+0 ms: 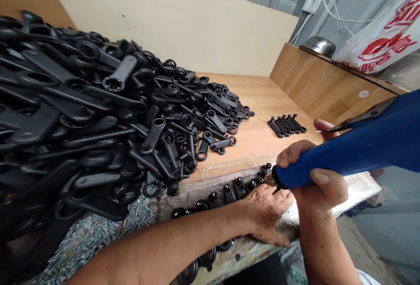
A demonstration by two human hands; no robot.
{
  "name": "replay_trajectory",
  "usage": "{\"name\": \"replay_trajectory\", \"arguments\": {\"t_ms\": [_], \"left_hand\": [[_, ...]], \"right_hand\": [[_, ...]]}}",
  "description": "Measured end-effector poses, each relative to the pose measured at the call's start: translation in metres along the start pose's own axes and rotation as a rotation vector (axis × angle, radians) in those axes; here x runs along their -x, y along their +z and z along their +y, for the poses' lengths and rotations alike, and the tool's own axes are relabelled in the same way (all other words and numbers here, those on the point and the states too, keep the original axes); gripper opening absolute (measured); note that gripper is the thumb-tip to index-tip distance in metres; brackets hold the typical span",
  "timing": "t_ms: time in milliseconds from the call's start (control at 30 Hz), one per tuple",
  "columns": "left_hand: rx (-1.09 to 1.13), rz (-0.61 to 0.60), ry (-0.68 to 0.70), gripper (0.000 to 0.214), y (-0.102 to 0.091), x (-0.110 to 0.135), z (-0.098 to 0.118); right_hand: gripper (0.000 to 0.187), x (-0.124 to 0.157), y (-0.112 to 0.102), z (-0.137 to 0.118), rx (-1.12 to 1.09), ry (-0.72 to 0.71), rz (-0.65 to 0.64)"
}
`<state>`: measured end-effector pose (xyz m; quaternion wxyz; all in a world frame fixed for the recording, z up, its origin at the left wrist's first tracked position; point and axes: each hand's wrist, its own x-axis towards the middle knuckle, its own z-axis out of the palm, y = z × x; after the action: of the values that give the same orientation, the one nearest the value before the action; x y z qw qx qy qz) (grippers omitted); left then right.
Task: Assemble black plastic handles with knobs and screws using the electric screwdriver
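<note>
My right hand [323, 180] is wrapped around a blue power screwdriver [341, 153]. Its black nose and tip point down and left, close to the fingers of my left hand. My left hand [267, 210] lies flat at the bench edge, fingers stretched out and thumb spread, over the end of a row of black plastic crank handles [229, 192]. Several of these handles stand side by side, knobs up, partly hidden under my left forearm. What lies directly beneath the left palm is hidden, and so is the exact spot the tip meets.
A large heap of black crank handles [114, 114] covers the left side. Loose screws [108, 226] lie in front of it. A small row of thin black levers [287, 125] sits at the right. Beyond stand a wooden box [315, 83], a metal bowl [319, 46] and a printed plastic bag [383, 35].
</note>
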<state>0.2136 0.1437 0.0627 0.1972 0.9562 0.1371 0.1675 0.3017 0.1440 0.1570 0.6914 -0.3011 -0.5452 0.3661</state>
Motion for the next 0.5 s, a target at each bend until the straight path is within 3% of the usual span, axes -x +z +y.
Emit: {"name": "replay_trajectory", "arguments": {"t_ms": [167,333,500], "left_hand": [[-0.003,0.000,-0.010,0.080,-0.002,-0.001,0.001],[-0.035,0.000,-0.013,0.082,-0.003,-0.001,0.002],[-0.030,0.022,-0.003,0.083,-0.003,-0.001,0.002]], "right_hand": [[0.051,-0.001,0.001,0.005,-0.048,0.020,-0.048],[0.060,-0.003,0.001,0.012,-0.013,0.038,-0.019],[0.050,-0.006,0.003,0.013,-0.051,0.033,-0.021]]}}
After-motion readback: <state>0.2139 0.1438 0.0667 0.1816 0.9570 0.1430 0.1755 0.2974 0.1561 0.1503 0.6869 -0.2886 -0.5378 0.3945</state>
